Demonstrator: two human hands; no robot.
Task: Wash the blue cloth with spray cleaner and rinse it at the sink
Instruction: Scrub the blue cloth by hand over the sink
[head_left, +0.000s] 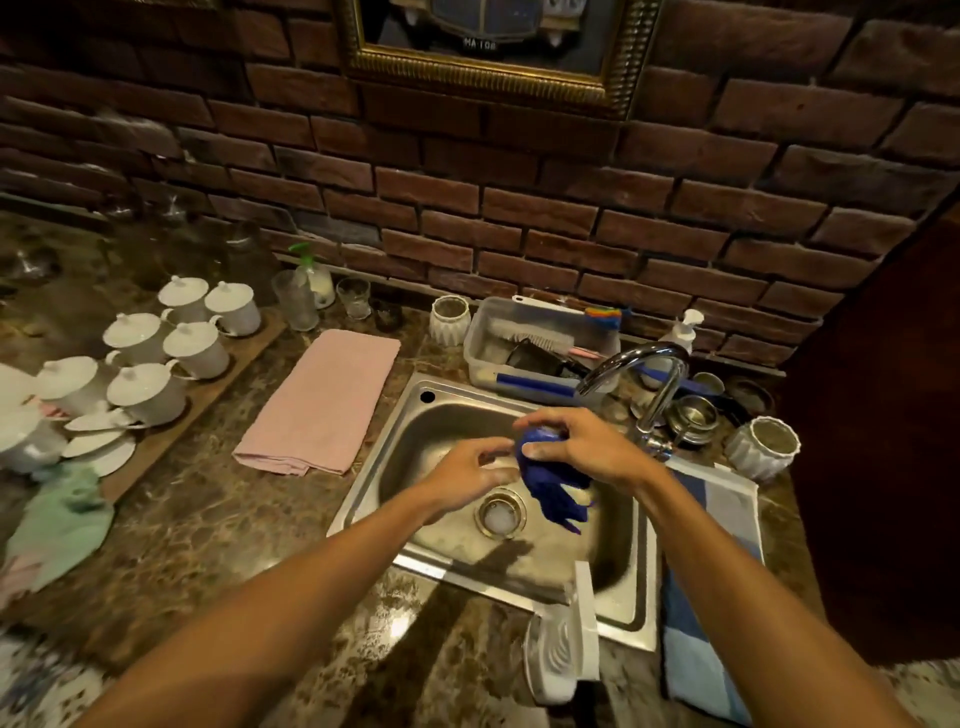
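Right hand (576, 441) grips bunched blue cloth (553, 488) over sink (431, 415); left hand (475, 467) loose, open beside it — likely wringing. Next: rinse under tap (654, 384).

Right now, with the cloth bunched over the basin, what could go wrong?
1. The right hand grips only the top of the wadded dark blue cloth; its tail hangs close to the round metal drain strainer and could drag on it.
2. The left hand is open beside the cloth, so a slipped grip would likely drop it into the stainless steel sink.
3. No water shows at the curved chrome faucet; cleaner may stay in.
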